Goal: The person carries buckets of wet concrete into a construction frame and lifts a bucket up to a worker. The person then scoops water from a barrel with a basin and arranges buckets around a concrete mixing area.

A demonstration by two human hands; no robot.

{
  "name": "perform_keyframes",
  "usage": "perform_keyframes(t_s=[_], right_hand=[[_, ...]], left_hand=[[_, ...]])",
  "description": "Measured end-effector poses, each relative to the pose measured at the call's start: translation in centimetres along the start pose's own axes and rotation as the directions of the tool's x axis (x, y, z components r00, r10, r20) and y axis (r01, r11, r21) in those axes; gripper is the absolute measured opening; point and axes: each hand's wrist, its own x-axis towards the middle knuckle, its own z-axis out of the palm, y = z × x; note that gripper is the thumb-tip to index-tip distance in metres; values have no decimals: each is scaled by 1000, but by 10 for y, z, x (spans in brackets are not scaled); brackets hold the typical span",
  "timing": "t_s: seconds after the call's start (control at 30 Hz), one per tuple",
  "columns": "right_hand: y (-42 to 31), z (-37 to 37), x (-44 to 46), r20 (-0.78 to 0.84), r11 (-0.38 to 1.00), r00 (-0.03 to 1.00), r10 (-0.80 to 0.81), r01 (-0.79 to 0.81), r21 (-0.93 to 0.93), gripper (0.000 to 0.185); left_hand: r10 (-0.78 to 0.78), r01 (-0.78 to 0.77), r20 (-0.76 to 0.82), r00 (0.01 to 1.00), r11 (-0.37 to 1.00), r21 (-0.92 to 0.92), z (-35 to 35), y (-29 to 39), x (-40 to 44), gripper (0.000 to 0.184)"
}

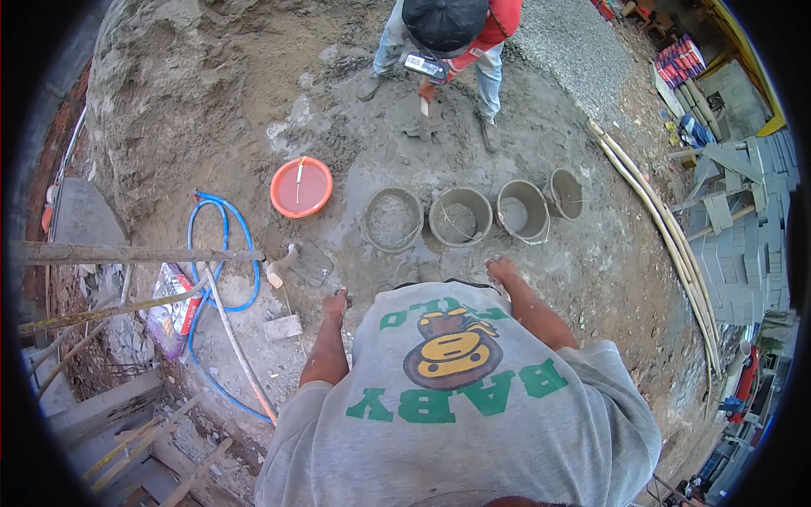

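Note:
My left hand (335,303) hangs in front of my body, its fingers loosely curled and a little apart, with nothing visible in it. Close by on the ground lie a flat grey blade (312,264) and a pale, stubby handle-like piece (280,265). My right hand (502,269) is lowered below the buckets, fingers partly spread and holding nothing that I can see. Before me stand a wide bucket (393,220) and a second bucket (460,217), both with grey material inside. To their right are a third bucket (523,211) and a smaller tilted bucket (564,194).
Across from me a person in a red sleeve (500,24) bends over wet mortar with a shovel (424,122). An orange basin (302,188) holds liquid. A blue hose (191,313) and wooden poles (139,254) lie left; long bamboo poles (663,224) curve along the right.

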Motion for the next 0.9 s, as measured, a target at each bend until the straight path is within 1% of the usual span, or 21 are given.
perform_keyframes(t_s=[0.1, 0.23, 0.3, 0.37, 0.47, 0.57, 0.67, 0.77, 0.83, 0.9], right_hand=[[9, 8, 11, -57, 996, 994, -90, 89, -22, 53], [18, 12, 23, -45, 998, 997, -58, 59, 27, 53], [10, 4, 9, -15, 997, 998, -53, 54, 51, 54], [11, 7, 13, -123, 998, 990, -63, 60, -31, 41], [12, 9, 14, -210, 994, 976, -65, 45, -102, 38], [9, 5, 6, -203, 988, 974, -99, 71, -140, 38], [11, 8, 8, -192, 986, 975, -111, 85, -140, 38], [13, 9, 8, -169, 986, 979, -117, 94, -139, 39], [10, 8, 1, -193, 981, 973, -126, 93, -168, 40], [6, 7, -6, -264, 971, 954, -138, 78, -226, 42]], left_hand=[[14, -14, 4, 1000, 1000, 20, 1, -8, 10, 38], [31, -31, 9, 999, 999, 41, 2, -13, 15, 37], [28, -29, 11, 1000, 999, 43, 2, -10, 13, 38], [21, -21, 21, 1000, 999, 26, 4, -4, 9, 38], [-7, 7, 19, 1000, 1000, -12, 6, 4, 2, 40], [19, -16, 43, 999, 999, -51, 4, -3, 7, 40], [35, -31, 38, 999, 994, -103, 5, -5, 5, 37], [37, -33, 34, 999, 994, -103, 4, -4, 2, 35], [20, -16, 35, 999, 994, -109, 4, -6, 1, 34], [9, -4, 45, 999, 995, -100, 5, -5, 2, 33]])
